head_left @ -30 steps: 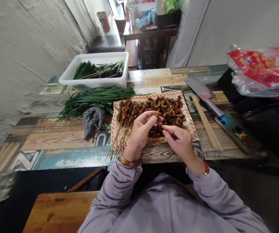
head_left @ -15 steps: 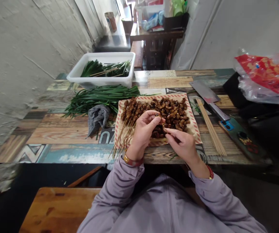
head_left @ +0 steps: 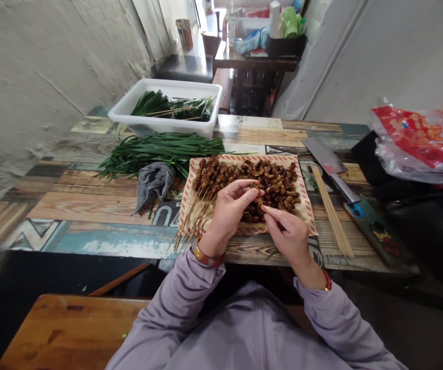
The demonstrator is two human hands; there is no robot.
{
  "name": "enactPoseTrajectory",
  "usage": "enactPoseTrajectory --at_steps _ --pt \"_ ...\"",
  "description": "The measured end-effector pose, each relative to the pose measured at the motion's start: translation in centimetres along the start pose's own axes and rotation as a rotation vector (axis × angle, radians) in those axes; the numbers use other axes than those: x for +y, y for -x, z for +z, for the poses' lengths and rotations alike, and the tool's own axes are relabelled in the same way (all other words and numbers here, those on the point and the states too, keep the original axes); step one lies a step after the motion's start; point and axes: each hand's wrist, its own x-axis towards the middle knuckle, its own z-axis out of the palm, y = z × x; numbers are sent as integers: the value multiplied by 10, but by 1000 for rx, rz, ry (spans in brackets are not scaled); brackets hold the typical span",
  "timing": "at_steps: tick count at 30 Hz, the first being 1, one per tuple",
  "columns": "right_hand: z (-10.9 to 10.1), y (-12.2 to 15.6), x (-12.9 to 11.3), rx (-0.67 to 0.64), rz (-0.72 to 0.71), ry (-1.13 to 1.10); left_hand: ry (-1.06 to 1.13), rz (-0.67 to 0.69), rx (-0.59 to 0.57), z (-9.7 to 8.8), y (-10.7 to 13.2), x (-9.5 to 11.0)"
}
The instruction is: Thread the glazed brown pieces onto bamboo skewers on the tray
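Observation:
My left hand [head_left: 232, 208] is closed in a pinch on a small glossy brown pupa-like piece [head_left: 254, 186], over the right half of the paper. Just below and to the right, my right hand [head_left: 288, 231] also pinches with thumb and finger; what it grips is small and mostly hidden. The two sets of fingertips are close together. Beneath them, a heap of loose brown pieces [head_left: 281, 180] covers the right of a red-striped paper sheet [head_left: 309, 218]. Filled skewers [head_left: 209, 174] lie side by side on its left, their bare stick ends toward me.
Bare bamboo sticks [head_left: 331, 213], a cleaver [head_left: 327, 156] and a phone [head_left: 375, 226] lie at right, near a plastic bag [head_left: 417, 139]. At left are a grey cloth [head_left: 154, 185], long green chives [head_left: 159, 149] and a white tub [head_left: 124, 118] holding more greens.
The view has shifted and tilted slightly. Both hands stay over the paper in nearly the same pinching pose, fingertips still close together.

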Motion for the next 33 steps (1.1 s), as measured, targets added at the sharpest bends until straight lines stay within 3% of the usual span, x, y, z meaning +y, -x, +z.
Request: enactPoseTrajectory --at_steps 8,16,28,33 --pt "2 0 -2 13 29 24 10 -25 -34 2 3 0" --pt "2 1 -1 3 24 3 124 -27 -156 -4 0 -2" --pt "4 3 -2 -19 49 12 162 -22 -82 -2 2 1" --pt "3 4 -2 -24 101 10 206 -75 -118 -2 2 3"
